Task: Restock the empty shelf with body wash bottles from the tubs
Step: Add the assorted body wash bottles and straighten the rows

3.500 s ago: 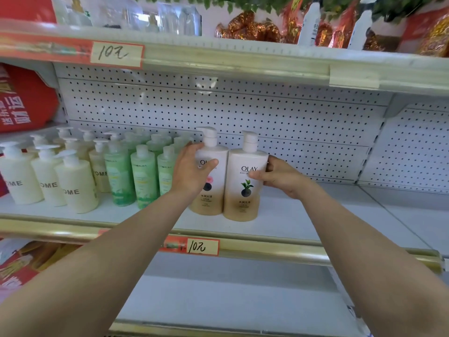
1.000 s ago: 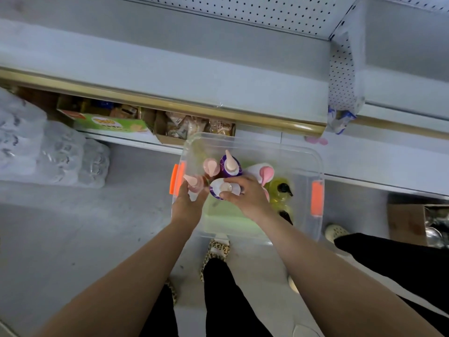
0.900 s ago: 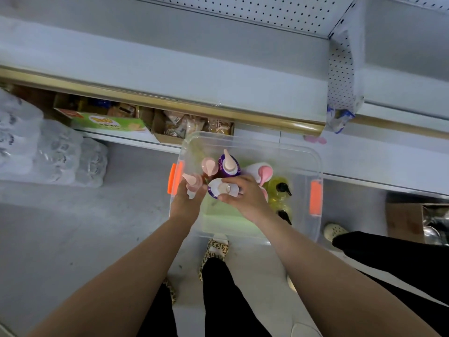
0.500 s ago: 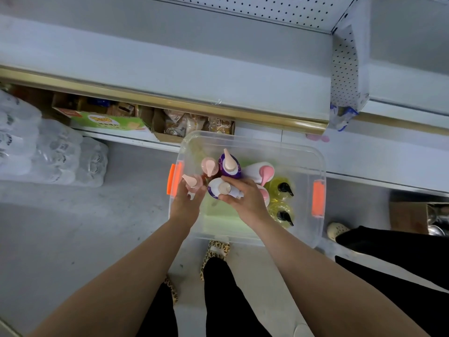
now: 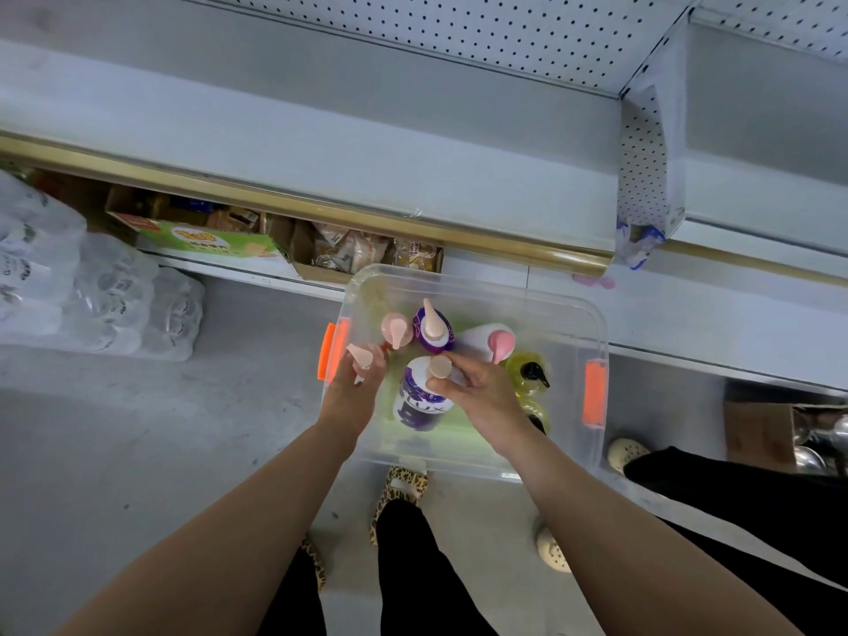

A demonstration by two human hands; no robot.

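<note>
Inside, the clear tub [image 5: 566,330] holds pump bottles [image 5: 433,336].

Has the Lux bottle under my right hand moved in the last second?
Yes. The Lux bottle has risen toward the rim of the clear tub.

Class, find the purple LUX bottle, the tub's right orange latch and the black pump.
purple LUX bottle [image 5: 420,401], head view, label.
right orange latch [image 5: 594,393], head view, middle.
black pump [image 5: 534,373], head view, top.

tub [image 5: 486,289] on floor [image 5: 137,429] before shelf [image 5: 321,144] | bottles [image 5: 420,406] in tub | packs [image 5: 105,296] left of tub
</note>
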